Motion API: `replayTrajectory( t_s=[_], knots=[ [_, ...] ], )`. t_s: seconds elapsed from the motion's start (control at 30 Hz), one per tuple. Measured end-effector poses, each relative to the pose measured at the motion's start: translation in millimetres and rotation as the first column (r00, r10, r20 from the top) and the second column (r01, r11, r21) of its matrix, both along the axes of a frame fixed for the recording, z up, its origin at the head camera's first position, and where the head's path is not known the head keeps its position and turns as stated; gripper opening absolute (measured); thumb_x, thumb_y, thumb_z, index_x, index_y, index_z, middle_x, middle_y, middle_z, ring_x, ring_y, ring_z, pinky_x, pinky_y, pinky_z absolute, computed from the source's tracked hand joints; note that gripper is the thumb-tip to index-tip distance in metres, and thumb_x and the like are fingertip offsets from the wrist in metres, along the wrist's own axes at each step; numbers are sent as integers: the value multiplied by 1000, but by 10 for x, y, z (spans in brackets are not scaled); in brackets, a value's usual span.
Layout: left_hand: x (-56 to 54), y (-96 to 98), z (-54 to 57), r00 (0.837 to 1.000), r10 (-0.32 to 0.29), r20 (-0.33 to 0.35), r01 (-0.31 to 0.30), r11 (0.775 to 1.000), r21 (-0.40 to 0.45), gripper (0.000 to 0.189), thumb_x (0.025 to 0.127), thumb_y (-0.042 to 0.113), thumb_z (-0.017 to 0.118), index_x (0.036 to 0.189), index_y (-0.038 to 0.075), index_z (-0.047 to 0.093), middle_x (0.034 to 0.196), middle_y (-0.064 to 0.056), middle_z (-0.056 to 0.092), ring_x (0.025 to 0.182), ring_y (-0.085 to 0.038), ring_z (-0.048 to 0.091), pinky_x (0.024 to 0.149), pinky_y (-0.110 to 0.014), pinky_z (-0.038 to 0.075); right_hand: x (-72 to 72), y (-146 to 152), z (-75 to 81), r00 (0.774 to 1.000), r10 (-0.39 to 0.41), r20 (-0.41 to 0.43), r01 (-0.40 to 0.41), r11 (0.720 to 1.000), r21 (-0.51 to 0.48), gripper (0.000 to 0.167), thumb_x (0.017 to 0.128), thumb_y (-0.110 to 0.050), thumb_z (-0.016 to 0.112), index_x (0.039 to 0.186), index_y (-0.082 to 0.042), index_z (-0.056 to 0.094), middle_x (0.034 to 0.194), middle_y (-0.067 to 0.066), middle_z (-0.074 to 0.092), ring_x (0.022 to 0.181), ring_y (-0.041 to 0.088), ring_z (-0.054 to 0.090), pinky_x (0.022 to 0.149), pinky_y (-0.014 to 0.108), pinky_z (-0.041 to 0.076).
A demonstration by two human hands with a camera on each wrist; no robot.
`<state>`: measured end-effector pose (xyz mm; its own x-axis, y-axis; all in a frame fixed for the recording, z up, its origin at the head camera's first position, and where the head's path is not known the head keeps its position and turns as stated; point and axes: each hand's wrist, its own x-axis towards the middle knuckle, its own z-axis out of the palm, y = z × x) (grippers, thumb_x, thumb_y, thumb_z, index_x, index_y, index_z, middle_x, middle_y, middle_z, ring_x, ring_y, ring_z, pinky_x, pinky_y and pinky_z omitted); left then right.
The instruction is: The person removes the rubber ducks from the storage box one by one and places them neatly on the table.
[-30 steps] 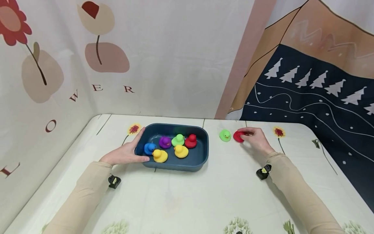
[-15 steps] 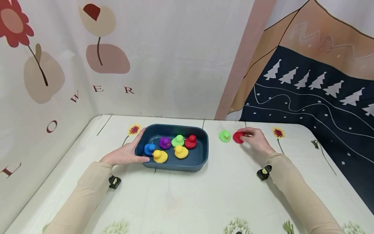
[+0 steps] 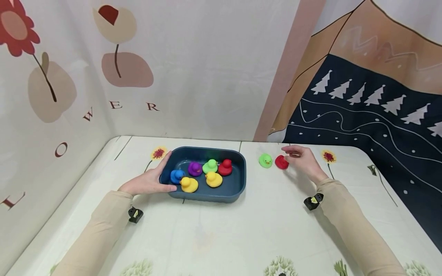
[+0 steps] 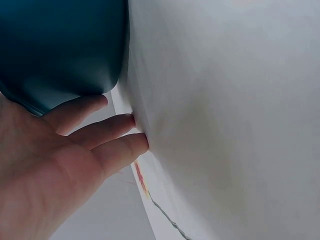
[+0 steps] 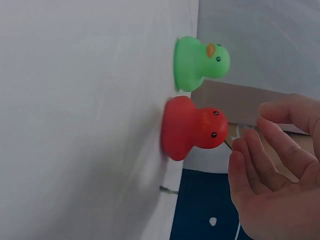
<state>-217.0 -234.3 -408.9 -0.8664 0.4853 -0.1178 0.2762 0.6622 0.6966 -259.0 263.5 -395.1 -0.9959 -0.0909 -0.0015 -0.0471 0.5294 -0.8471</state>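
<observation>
My left hand holds the left end of a dark blue plastic tub, its thumb near the front corner and a finger along the far left side. In the left wrist view, the other fingers stretch beside the tub's outer wall. My right hand hovers by a red rubber duck standing on the table. The right wrist view shows a gap between the loosely bent fingertips and this duck. Just left of it stands a light green rubber duck.
Inside the tub are several rubber ducks: a blue one, a purple one, a green one, a red one and two yellow ones. Patterned cloth hangs behind the table. A floral cloth covers the tabletop.
My right hand has let go of the red duck, its fingers spreading and lifting slightly off it. The duck stands beside the green one. The left hand and tub have stayed put.
</observation>
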Motion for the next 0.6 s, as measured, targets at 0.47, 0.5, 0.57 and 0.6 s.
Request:
replayTrajectory(
  t_s=[0.47,0.5,0.57,0.6],
  knots=[
    [-1,-4,-4,1000,-5,1,5,1000,11,116,83,37,75,154,15,-13,155,-30,6,130,-54,31,100,-68,28,36,-106,92,996,63,-57,-64,998,-23,37,93,-4,60,129,5,56,133,26,52,121,37,50,102,38,41],
    [-3,-5,-7,1000,-5,-1,5,1000,11,116,83,37,75,154,15,-13,155,-30,6,130,-54,31,100,-68,28,37,-118,96,996,67,-60,-68,997,-23,37,93,-4,60,129,5,56,132,25,52,120,37,50,101,34,42],
    [-7,-6,-13,1000,-6,-5,6,1000,8,116,83,38,75,154,15,-13,155,-30,6,130,-54,31,100,-68,29,41,-143,106,995,77,-63,-79,996,-28,37,93,-4,60,128,5,57,132,25,52,120,37,51,97,28,44],
    [-11,-8,-18,1000,-5,-6,5,1000,8,116,83,38,75,154,16,-13,155,-30,6,130,-54,31,100,-67,28,42,-155,109,995,81,-62,-83,996,-32,37,93,-4,60,128,4,57,132,25,52,119,37,51,95,25,45]
  ],
)
